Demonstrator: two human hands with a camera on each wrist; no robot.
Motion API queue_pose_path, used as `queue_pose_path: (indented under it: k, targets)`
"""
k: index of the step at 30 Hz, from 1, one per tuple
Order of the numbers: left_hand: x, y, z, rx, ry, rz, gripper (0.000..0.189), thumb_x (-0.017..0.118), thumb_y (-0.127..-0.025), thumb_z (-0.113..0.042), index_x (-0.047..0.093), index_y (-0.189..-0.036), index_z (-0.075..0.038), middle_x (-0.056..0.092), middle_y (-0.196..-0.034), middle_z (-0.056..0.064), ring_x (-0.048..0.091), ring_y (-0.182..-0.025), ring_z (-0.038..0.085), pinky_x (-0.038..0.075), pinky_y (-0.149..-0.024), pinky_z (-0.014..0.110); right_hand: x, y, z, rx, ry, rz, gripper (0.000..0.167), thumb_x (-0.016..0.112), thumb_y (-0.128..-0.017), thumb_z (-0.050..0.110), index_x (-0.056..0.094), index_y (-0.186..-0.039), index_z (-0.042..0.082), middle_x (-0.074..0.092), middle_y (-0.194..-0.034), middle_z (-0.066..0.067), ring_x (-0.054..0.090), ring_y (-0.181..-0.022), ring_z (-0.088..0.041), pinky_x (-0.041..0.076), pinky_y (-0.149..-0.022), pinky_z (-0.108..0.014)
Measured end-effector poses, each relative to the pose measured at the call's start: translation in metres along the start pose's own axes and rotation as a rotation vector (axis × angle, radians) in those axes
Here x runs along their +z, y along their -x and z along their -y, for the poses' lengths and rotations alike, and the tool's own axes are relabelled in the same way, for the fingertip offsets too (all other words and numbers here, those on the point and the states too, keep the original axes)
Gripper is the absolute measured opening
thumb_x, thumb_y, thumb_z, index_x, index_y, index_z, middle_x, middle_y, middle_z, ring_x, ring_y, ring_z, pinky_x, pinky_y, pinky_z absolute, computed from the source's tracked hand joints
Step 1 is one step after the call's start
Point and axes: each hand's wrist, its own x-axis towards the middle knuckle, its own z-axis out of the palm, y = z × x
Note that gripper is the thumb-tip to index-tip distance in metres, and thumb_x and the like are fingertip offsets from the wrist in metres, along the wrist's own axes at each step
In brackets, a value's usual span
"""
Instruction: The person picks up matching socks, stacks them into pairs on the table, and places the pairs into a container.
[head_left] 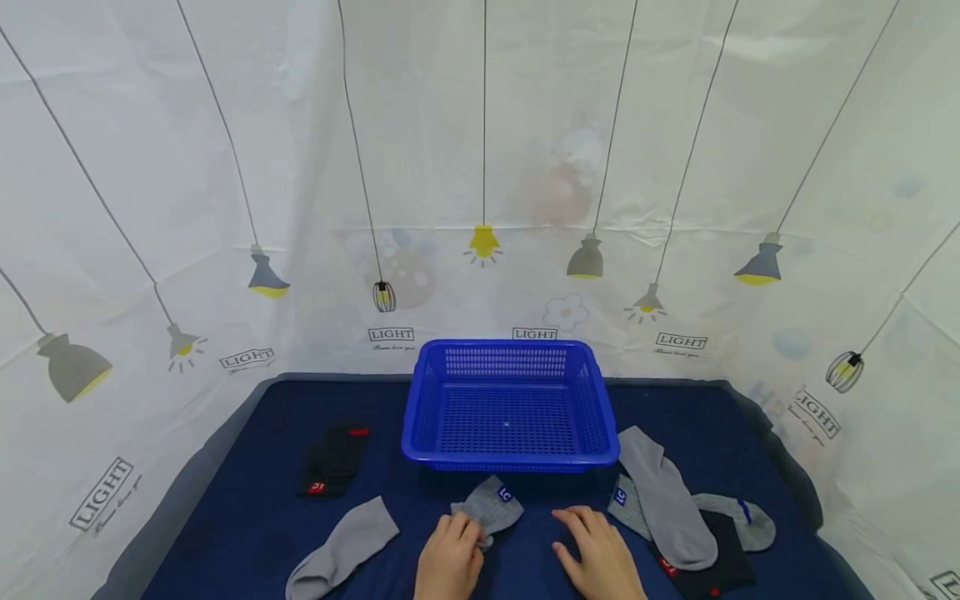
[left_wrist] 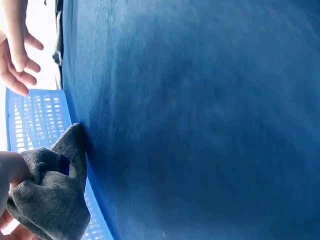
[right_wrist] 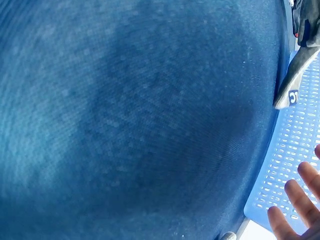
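My left hand (head_left: 452, 554) grips a bunched grey sock (head_left: 491, 504) with a blue logo patch, just in front of the blue basket. In the left wrist view the sock (left_wrist: 55, 200) hangs in folds from the thumb and fingers. My right hand (head_left: 600, 557) holds nothing; its fingers are spread apart over the cloth, to the right of the sock. The right wrist view shows the right hand's fingers (right_wrist: 292, 205) loosely extended before the basket. Close to its right lie a plain light grey sock (head_left: 667, 500) and a grey sock with a blue patch (head_left: 630, 507).
A blue plastic basket (head_left: 510, 460) stands at the back middle of the dark blue cloth (head_left: 225, 500). Black socks with red marks (head_left: 333, 458) lie at left, above a light grey sock (head_left: 345, 546). A black sock (head_left: 727, 554) lies partly under the right pile. A printed curtain (head_left: 480, 125) hangs behind.
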Motion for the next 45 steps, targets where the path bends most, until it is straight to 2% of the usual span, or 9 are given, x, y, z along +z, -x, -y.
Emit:
queue_pose_path:
  k: [5,9,16,22,29,34,36,40,45]
  targets:
    - [0.006,-0.004,-0.008,0.032,0.029,0.053,0.036,0.078,-0.055,-0.001,0.058,-0.076,-0.021,0.052,-0.08,-0.008,0.046,-0.07,0.009,0.039,-0.061,0.018,-0.001,0.0,-0.001,0.012,0.0,0.01,0.039,0.081,-0.082,0.03,0.069,-0.119,0.023,0.064,-0.108,0.006,0.063,-0.094,-0.014,0.052,-0.076,-0.036]
    - [0.01,-0.008,-0.014,0.076,0.071,0.09,0.036,0.08,-0.057,-0.002,0.059,-0.077,-0.022,0.053,-0.081,-0.009,0.044,-0.069,0.008,0.038,-0.062,0.017,-0.001,0.001,-0.004,0.006,-0.007,-0.013,0.039,0.082,-0.081,0.029,0.069,-0.118,0.023,0.064,-0.107,0.006,0.063,-0.094,-0.015,0.053,-0.074,-0.036]
    - [0.019,-0.012,-0.022,0.16,0.071,0.067,0.035,0.082,-0.055,-0.008,0.059,-0.076,-0.024,0.054,-0.081,-0.009,0.044,-0.069,0.008,0.038,-0.065,0.018,0.002,0.003,-0.009,-0.035,-0.023,-0.092,0.04,0.085,-0.077,0.025,0.07,-0.114,0.021,0.064,-0.104,0.005,0.063,-0.09,-0.015,0.052,-0.071,-0.033]
    - [0.023,-0.012,-0.026,0.172,0.087,0.079,0.034,0.082,-0.056,-0.009,0.059,-0.076,-0.024,0.053,-0.08,-0.009,0.045,-0.07,0.007,0.037,-0.065,0.018,0.001,0.003,-0.012,-0.039,-0.023,-0.109,0.041,0.085,-0.077,0.024,0.07,-0.115,0.022,0.064,-0.105,0.004,0.064,-0.09,-0.015,0.053,-0.071,-0.034]
    - [0.025,-0.007,-0.027,0.175,0.09,0.141,0.03,0.082,-0.06,-0.01,0.061,-0.076,-0.025,0.054,-0.081,-0.01,0.045,-0.069,0.006,0.035,-0.062,0.016,0.001,0.004,-0.013,-0.021,-0.025,-0.064,0.04,0.084,-0.079,0.025,0.07,-0.116,0.022,0.064,-0.105,0.005,0.063,-0.092,-0.016,0.053,-0.073,-0.036]
    - [0.024,-0.001,-0.025,0.19,0.066,0.181,0.032,0.084,-0.058,-0.016,0.064,-0.081,-0.025,0.057,-0.086,-0.009,0.048,-0.071,0.008,0.038,-0.062,0.016,0.001,0.004,-0.013,-0.036,-0.026,-0.089,0.039,0.085,-0.078,0.025,0.07,-0.114,0.022,0.063,-0.104,0.006,0.063,-0.09,-0.015,0.052,-0.07,-0.034]
    - [0.02,-0.001,-0.024,0.179,0.065,0.224,0.032,0.085,-0.06,-0.02,0.065,-0.086,-0.024,0.059,-0.091,-0.008,0.051,-0.074,0.009,0.041,-0.064,0.017,0.0,0.004,-0.013,-0.052,-0.03,-0.113,0.04,0.086,-0.077,0.024,0.071,-0.114,0.022,0.063,-0.104,0.006,0.063,-0.089,-0.015,0.052,-0.07,-0.034]
    - [0.009,-0.004,-0.024,0.109,0.088,0.311,0.034,0.084,-0.067,-0.028,0.067,-0.095,-0.021,0.061,-0.099,-0.006,0.054,-0.079,0.01,0.044,-0.064,0.019,-0.001,0.002,-0.012,-0.075,-0.034,-0.136,0.041,0.086,-0.075,0.022,0.07,-0.113,0.02,0.063,-0.104,0.005,0.063,-0.089,-0.015,0.052,-0.07,-0.034]
    - [-0.003,-0.009,-0.023,0.011,0.078,0.369,0.034,0.082,-0.071,-0.033,0.066,-0.098,-0.022,0.061,-0.101,-0.005,0.057,-0.083,0.013,0.047,-0.065,0.023,-0.002,-0.001,-0.012,-0.08,-0.026,-0.103,0.043,0.086,-0.076,0.022,0.07,-0.116,0.02,0.063,-0.107,0.004,0.063,-0.091,-0.016,0.052,-0.071,-0.034]
